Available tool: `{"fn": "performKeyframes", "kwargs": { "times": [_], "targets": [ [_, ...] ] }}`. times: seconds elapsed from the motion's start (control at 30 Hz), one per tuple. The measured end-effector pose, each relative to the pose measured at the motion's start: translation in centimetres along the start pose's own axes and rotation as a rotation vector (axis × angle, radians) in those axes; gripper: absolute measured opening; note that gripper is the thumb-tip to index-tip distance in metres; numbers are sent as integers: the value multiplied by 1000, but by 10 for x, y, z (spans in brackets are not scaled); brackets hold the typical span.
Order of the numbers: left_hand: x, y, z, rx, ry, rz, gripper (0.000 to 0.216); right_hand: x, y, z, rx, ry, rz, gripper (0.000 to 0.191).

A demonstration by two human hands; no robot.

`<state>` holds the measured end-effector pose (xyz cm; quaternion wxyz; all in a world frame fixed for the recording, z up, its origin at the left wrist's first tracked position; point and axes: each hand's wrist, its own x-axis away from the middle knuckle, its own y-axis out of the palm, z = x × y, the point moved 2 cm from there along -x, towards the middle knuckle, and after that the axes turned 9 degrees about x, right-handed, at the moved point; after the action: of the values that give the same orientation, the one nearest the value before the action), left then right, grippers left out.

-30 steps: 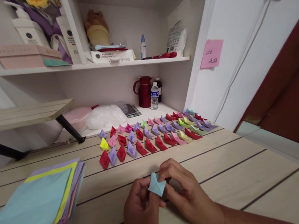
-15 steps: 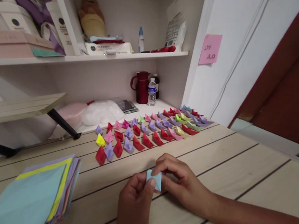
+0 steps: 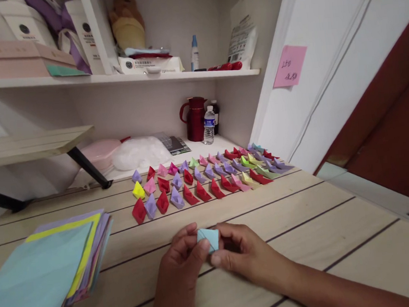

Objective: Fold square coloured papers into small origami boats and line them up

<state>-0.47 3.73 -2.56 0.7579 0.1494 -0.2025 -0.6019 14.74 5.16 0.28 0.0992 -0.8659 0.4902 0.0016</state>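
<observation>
A small folded piece of light blue paper (image 3: 210, 238) is held between both hands above the wooden table. My left hand (image 3: 184, 259) pinches its left side, thumb on the front face and fingers behind. My right hand (image 3: 241, 251) grips the right edge, with the thumb near the lower corner and the fingers at the back. Beyond the hands stand rows of small folded paper boats, among them a red boat (image 3: 138, 211), a yellow boat (image 3: 138, 190) and a purple boat (image 3: 176, 198).
A stack of coloured paper sheets (image 3: 42, 275) lies at the left, light blue on top. Behind the boats are a dark red jug (image 3: 195, 120), a water bottle (image 3: 208, 126) and a white plastic bag (image 3: 141, 153). A small raised wooden stand (image 3: 30, 146) occupies the left back.
The folded blue paper has turned and its face is tilted differently. My right fingers have moved from its top edge to its right side, and the thumb now shows at the lower corner.
</observation>
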Motion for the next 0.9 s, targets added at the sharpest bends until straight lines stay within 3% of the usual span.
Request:
{"fn": "performKeyframes", "kwargs": {
  "times": [0.23,0.4,0.6,0.77,0.83,0.9],
  "targets": [
    [9,16,-6,160,-191,-253,32,0,1,7,-183,82,-42,32],
    [17,23,-3,205,-227,-327,29,2,0,13,-260,149,-56,30],
    [13,15,5,94,-124,-225,27,-3,5,14,-222,160,-15,35],
    [14,5,13,-364,175,38,18,-4,-9,2,-20,-31,143,32],
    [18,7,14,-487,230,53,16,-4,-18,-1,8,-78,193,43],
    [21,11,15,-575,276,37,15,-4,-25,-3,101,-114,202,42]
  ]
}}
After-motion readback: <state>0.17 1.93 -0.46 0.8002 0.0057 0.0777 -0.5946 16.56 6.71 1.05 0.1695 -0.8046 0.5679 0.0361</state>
